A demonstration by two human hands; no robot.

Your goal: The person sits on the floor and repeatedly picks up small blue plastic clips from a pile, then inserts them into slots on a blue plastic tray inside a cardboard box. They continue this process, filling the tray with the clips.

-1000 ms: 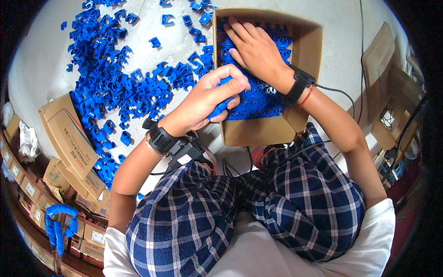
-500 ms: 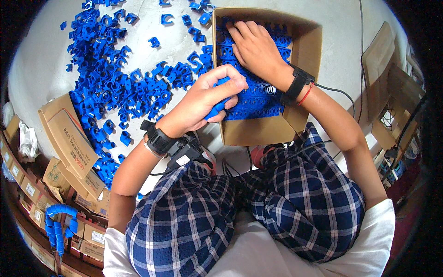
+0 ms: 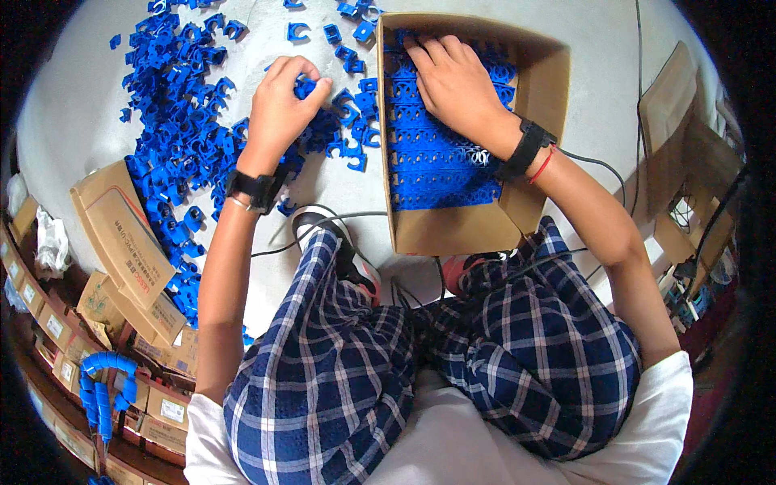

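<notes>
Over the loose pile, my left hand (image 3: 279,109) is closed, with a blue pipe clip (image 3: 305,86) showing between thumb and fingers. More blue pipe clips (image 3: 174,129) lie heaped on the floor around and beyond it. My right hand (image 3: 461,81) reaches into an open cardboard box (image 3: 457,234). Its fingers lie over clips in the far left corner, with the thumb apart; the fingertips are partly hidden. Inside the box, rows of blue pipe clips (image 3: 440,174) sit packed side by side.
A flattened carton (image 3: 125,234) leans at the left, beside shelved boxes (image 3: 170,411). A bundle of blue clips (image 3: 97,396) hangs there. Black cables (image 3: 323,218) run across my shoes and along the right. Another open carton (image 3: 687,226) stands far right.
My left hand has moved left from the box's edge to above the loose pile, and the clips it held earlier are no longer seen in it. My right hand stays in the box's far corner.
</notes>
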